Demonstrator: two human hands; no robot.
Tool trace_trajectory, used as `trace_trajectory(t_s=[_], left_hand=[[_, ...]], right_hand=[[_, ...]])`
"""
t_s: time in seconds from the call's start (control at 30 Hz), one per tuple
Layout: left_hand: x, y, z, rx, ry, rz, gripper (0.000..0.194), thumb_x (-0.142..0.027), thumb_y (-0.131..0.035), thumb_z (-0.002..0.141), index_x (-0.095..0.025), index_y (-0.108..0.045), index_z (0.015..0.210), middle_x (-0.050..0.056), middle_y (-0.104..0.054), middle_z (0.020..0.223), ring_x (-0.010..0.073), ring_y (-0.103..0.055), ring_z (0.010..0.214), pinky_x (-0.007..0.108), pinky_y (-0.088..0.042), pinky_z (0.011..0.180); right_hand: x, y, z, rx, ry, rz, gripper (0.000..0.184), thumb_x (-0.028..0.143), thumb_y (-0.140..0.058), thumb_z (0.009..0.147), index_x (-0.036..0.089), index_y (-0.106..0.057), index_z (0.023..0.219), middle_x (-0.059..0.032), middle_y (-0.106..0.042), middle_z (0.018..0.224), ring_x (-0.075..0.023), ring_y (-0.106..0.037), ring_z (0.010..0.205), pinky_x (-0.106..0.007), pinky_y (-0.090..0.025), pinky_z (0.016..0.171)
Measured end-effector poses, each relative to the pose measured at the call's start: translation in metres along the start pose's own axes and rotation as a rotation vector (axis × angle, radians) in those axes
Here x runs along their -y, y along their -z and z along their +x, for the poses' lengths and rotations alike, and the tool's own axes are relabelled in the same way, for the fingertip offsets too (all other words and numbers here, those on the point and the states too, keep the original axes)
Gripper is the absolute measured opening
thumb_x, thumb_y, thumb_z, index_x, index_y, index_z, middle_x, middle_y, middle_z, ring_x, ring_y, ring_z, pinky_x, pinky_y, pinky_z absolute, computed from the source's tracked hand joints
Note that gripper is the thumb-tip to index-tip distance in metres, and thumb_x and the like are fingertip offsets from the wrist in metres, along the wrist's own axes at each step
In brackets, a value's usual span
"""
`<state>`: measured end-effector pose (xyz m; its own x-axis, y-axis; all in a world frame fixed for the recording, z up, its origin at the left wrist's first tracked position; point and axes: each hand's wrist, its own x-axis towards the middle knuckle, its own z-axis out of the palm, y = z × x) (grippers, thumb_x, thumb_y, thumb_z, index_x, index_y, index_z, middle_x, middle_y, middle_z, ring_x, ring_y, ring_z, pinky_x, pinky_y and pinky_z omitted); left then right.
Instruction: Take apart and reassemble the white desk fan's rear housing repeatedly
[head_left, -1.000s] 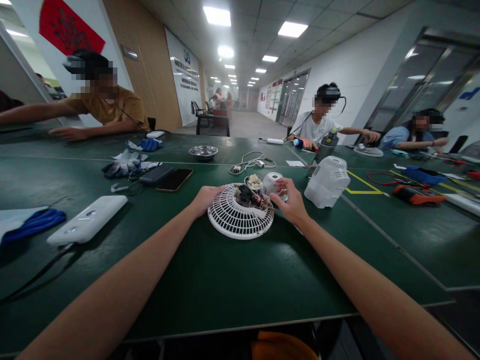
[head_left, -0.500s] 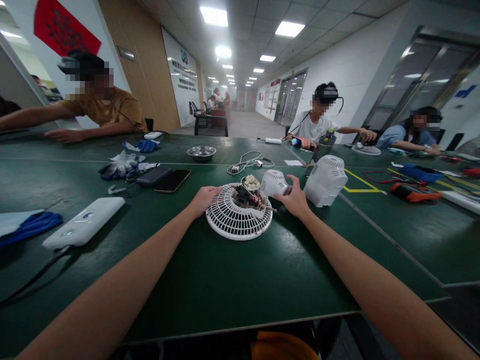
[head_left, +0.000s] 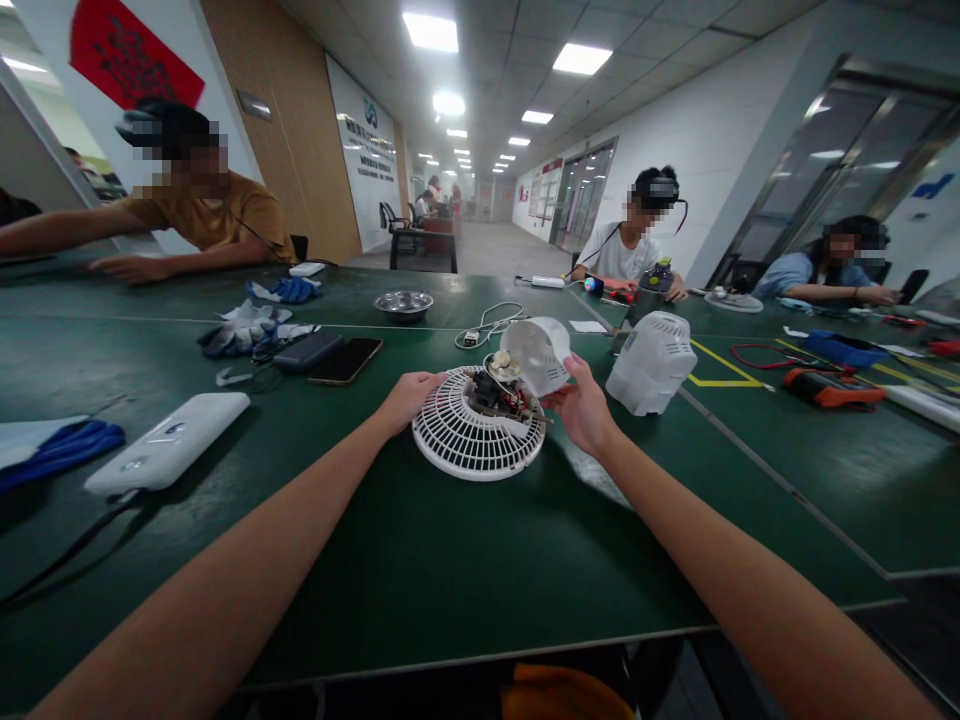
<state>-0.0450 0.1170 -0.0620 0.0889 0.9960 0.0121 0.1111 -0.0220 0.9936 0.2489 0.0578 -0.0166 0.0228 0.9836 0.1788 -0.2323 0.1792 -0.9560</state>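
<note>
"On the green worktop (head_left: 450,560), how do our pieces lie?"

"Straight ahead of us sits the white fan grille (head_left: 480,447), with the motor (head_left: 489,388) and its red wires (head_left: 517,399) exposed on top. Our left hand (head_left: 405,400) is at the rim on its left side (pinching or merely resting, we cannot tell). Our right hand (head_left: 586,408) pinches the white cover (head_left: 535,352) between thumb and fingers, tilted, hollow side showing, just beside the motor."

"Is it touching the motor?"

"From this angle we cannot tell. That's our first worry: if the cover's edge drags across there, it could snag a wire and tug it loose."

"And our grip?"

"We have the cover by one edge only, so it could twist or slip if we turn it quickly. The grille might skid or tip, too, if we press down on one side of the rim."

"Anything on the right?"

"The white housing (head_left: 651,360) stands near our right hand (upright, and probably light); a careless outward swing could knock it over."
</note>
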Motion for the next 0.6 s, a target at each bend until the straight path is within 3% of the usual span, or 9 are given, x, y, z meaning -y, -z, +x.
trace_trajectory(t_s=[0.13,0.2,0.3,0.43,0.6], left_hand=[[0.0014,0.0005,0.0013,0.008,0.021,-0.006,0.043,-0.053,-0.072,0.078,-0.013,-0.073,0.094,0.007,-0.075,0.081,0.0207,-0.07,0.071,0.033,-0.053,0.066],[0.0022,0.0009,0.0022,0.003,0.028,0.003,0.043,-0.053,-0.073,0.077,-0.014,-0.073,0.095,0.008,-0.075,0.08,0.0211,-0.07,0.07,0.033,-0.052,0.064],[0.0019,0.0011,0.0024,-0.001,0.017,0.024,0.044,-0.053,-0.072,0.077,-0.013,-0.073,0.096,0.008,-0.075,0.082,0.0221,-0.07,0.072,0.034,-0.053,0.066],[0.0005,0.0007,0.0019,-0.009,0.003,0.045,0.043,-0.054,-0.071,0.077,-0.014,-0.073,0.093,0.009,-0.076,0.085,0.0231,-0.071,0.075,0.035,-0.053,0.07],[0.0008,-0.0007,0.0016,-0.017,0.004,0.05,0.044,-0.054,-0.071,0.077,-0.014,-0.074,0.094,0.01,-0.076,0.087,0.0243,-0.071,0.078,0.036,-0.053,0.071]], right_hand=[[0.0005,-0.0052,-0.0109,0.112,0.386,-0.475,0.085,0.047,-0.081,0.072,0.035,-0.035,0.143,-0.0046,-0.068,0.108,-0.0271,-0.064,0.097,-0.051,-0.055,0.09],[0.0,-0.0045,-0.0127,0.181,0.494,-0.639,0.09,0.046,-0.082,0.073,0.034,-0.032,0.147,-0.006,-0.067,0.111,-0.0287,-0.064,0.1,-0.055,-0.053,0.095],[-0.0025,-0.0043,-0.0122,0.213,0.558,-0.761,0.09,0.044,-0.079,0.076,0.034,-0.029,0.15,-0.0065,-0.066,0.115,-0.0287,-0.064,0.102,-0.055,-0.053,0.096],[-0.0054,-0.0057,-0.0109,0.254,0.657,-0.888,0.078,0.039,-0.076,0.078,0.035,-0.038,0.146,-0.0076,-0.057,0.137,-0.0307,-0.06,0.115,-0.055,-0.05,0.1],[-0.0062,-0.0041,-0.0085,0.254,0.645,-0.903,0.081,0.031,-0.075,0.075,0.033,-0.038,0.146,-0.0085,-0.054,0.141,-0.0321,-0.059,0.118,-0.055,-0.051,0.099]])
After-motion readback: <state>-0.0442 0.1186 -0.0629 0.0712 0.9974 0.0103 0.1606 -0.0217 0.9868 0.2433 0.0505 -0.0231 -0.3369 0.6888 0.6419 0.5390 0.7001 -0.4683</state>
